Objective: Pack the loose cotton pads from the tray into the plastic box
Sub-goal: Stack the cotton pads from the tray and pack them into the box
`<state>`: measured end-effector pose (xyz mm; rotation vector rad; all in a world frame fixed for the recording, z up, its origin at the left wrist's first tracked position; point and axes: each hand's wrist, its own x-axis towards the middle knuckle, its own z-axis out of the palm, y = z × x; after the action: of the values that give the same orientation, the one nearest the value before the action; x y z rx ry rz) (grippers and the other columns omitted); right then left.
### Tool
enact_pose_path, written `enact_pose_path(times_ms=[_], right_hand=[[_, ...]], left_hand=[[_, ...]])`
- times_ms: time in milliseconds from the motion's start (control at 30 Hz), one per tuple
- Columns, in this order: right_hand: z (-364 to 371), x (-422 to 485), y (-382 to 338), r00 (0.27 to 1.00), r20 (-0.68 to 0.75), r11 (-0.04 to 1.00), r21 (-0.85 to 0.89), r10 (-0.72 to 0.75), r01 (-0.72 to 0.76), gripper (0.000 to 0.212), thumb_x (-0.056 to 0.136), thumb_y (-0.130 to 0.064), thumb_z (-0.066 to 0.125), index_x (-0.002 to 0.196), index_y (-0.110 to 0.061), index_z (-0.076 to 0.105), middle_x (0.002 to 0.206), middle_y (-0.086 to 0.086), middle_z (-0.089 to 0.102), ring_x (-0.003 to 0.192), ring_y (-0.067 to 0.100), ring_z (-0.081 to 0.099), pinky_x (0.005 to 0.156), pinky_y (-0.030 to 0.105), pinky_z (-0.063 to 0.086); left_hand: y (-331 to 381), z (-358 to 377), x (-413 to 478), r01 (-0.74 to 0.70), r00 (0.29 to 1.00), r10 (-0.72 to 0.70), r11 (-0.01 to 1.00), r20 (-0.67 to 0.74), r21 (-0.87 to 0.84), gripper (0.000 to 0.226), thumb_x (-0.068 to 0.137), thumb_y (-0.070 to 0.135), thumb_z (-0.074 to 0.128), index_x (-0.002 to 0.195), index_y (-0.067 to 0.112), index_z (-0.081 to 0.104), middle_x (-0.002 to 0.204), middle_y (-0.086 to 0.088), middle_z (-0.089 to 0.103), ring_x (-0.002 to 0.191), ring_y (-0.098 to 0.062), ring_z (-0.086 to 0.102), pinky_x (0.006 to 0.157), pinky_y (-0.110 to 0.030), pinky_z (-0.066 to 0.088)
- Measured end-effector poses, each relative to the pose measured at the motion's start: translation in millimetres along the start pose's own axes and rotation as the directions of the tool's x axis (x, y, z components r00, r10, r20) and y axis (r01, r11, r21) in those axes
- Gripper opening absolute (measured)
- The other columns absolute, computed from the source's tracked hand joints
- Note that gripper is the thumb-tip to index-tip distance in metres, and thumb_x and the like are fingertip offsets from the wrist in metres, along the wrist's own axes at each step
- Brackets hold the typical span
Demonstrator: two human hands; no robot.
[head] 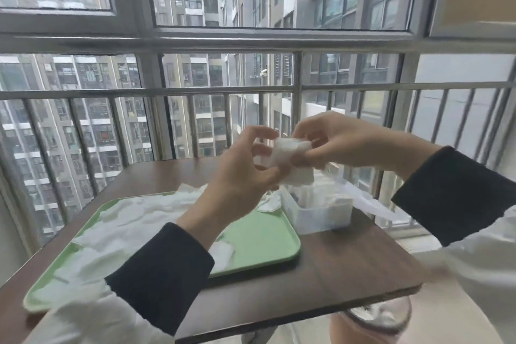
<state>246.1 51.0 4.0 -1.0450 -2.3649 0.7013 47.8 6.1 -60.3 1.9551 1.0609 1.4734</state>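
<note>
Head camera caught both your hands raised above the table on one bundle. Your left hand point(245, 176) curled its thumb and fingers round the lower edge of a pad stack point(293, 160), and your right hand point(343, 145) pinched its upper part. That stack was white, soft, squarish and blurred, held just over the plastic box point(324, 213), a translucent rectangular tub with more white pads inside. The box stood on the dark wood-grain table point(349, 268), just beside the tray's right edge. Loose cotton pads point(134, 218), fluffy and crumpled, covered the left part of the smooth pale-green tray point(265, 234) with its rounded corners.
</note>
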Motion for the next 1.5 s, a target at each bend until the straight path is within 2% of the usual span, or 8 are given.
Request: enact_pose_path(times_ms=[100, 267, 500, 833, 967, 1100, 1267, 1500], right_hand=[[-27.2, -17.4, 20.3, 0.996, -0.028, 0.995, -0.062, 0.082, -0.084, 0.014, 0.088, -0.018, 0.075, 0.097, -0.011, 0.067, 0.089, 0.002, 0.07, 0.076, 0.008, 0.067, 0.065, 0.019, 0.053], [-50.1, -42.0, 61.9, 0.97, -0.126, 0.977, -0.021, 0.206, -0.211, 0.017, 0.088, -0.012, 0.071, 0.104, -0.009, 0.067, 0.102, 0.008, 0.073, 0.096, 0.023, 0.071, 0.084, 0.04, 0.061], [-48.7, -50.2, 96.7, 0.968, -0.134, 0.973, 0.119, 0.213, -0.198, 0.027, 0.078, -0.024, 0.073, 0.102, -0.012, 0.068, 0.095, 0.0, 0.076, 0.091, 0.017, 0.073, 0.079, 0.033, 0.062], [-34.0, -34.8, 121.7, 0.985, -0.062, 0.858, 0.502, 0.162, -0.11, 0.036, 0.081, -0.001, 0.076, 0.114, -0.007, 0.064, 0.108, 0.013, 0.072, 0.103, 0.028, 0.071, 0.079, 0.035, 0.06], [-24.7, -30.2, 125.8, 0.993, -0.046, 0.81, 0.583, 0.106, -0.06, 0.031, 0.078, 0.01, 0.076, 0.102, -0.005, 0.062, 0.098, 0.011, 0.07, 0.1, 0.027, 0.072, 0.079, 0.033, 0.06], [-16.3, -27.7, 124.5, 0.994, -0.07, 0.933, 0.355, 0.087, -0.057, 0.023, 0.08, 0.002, 0.079, 0.092, -0.007, 0.062, 0.086, -0.001, 0.072, 0.089, 0.018, 0.071, 0.076, 0.027, 0.058], [-12.0, -24.0, 119.8, 0.99, -0.124, 0.994, 0.096, 0.065, -0.054, 0.021, 0.075, -0.011, 0.087, 0.087, -0.013, 0.069, 0.088, 0.001, 0.074, 0.075, 0.008, 0.066, 0.068, 0.018, 0.052], [-8.9, -20.4, 118.5, 0.988, -0.11, 0.961, -0.239, 0.113, -0.136, 0.024, 0.076, -0.023, 0.086, 0.078, -0.032, 0.063, 0.084, -0.012, 0.068, 0.08, 0.003, 0.065, 0.061, 0.014, 0.043]], left_hand=[[-3.1, 26.7, 13.7, 0.089, 0.995, -0.087, 0.994, 0.042, -0.057, 0.026, 0.093, 0.019, 0.07, 0.108, 0.028, 0.05, 0.097, -0.008, 0.069, 0.069, -0.026, 0.075, 0.059, -0.04, 0.061], [-20.8, 57.6, 37.4, -0.074, 0.975, -0.015, 0.916, 0.22, 0.394, 0.017, 0.088, 0.037, 0.075, 0.096, 0.035, 0.06, 0.085, 0.012, 0.068, 0.07, -0.006, 0.066, 0.066, -0.03, 0.058], [-38.7, 84.9, 62.4, -0.069, 0.921, -0.195, 0.768, 0.336, 0.637, 0.037, 0.071, 0.067, 0.077, 0.078, 0.035, 0.06, 0.077, 0.015, 0.058, 0.067, 0.0, 0.054, 0.058, -0.027, 0.038], [-60.8, 88.4, 73.4, -0.071, 0.918, -0.187, 0.79, 0.349, 0.609, 0.029, 0.079, 0.043, 0.081, 0.089, 0.034, 0.055, 0.076, 0.011, 0.058, 0.064, -0.003, 0.053, 0.058, -0.026, 0.037], [-61.9, 90.6, 77.3, -0.168, 0.927, -0.099, 0.753, 0.361, 0.637, 0.036, 0.08, 0.025, 0.079, 0.069, 0.035, 0.046, 0.068, 0.011, 0.053, 0.057, 0.002, 0.051, 0.051, -0.02, 0.033], [-65.3, 95.5, 81.1, -0.117, 0.934, -0.156, 0.718, 0.323, 0.686, 0.017, 0.081, 0.021, 0.076, 0.08, 0.012, 0.061, 0.075, 0.003, 0.061, 0.07, -0.023, 0.058, 0.061, -0.036, 0.046], [-67.9, 90.7, 83.9, -0.091, 0.917, -0.181, 0.774, 0.356, 0.626, 0.034, 0.084, 0.012, 0.071, 0.061, 0.028, 0.053, 0.067, 0.008, 0.057, 0.062, -0.017, 0.05, 0.056, -0.03, 0.037], [-63.9, 88.0, 85.2, -0.035, 0.871, -0.228, 0.855, 0.435, 0.518, 0.041, 0.092, 0.006, 0.062, 0.076, 0.043, 0.066, 0.075, 0.006, 0.049, 0.07, -0.013, 0.042, 0.065, -0.026, 0.036]])
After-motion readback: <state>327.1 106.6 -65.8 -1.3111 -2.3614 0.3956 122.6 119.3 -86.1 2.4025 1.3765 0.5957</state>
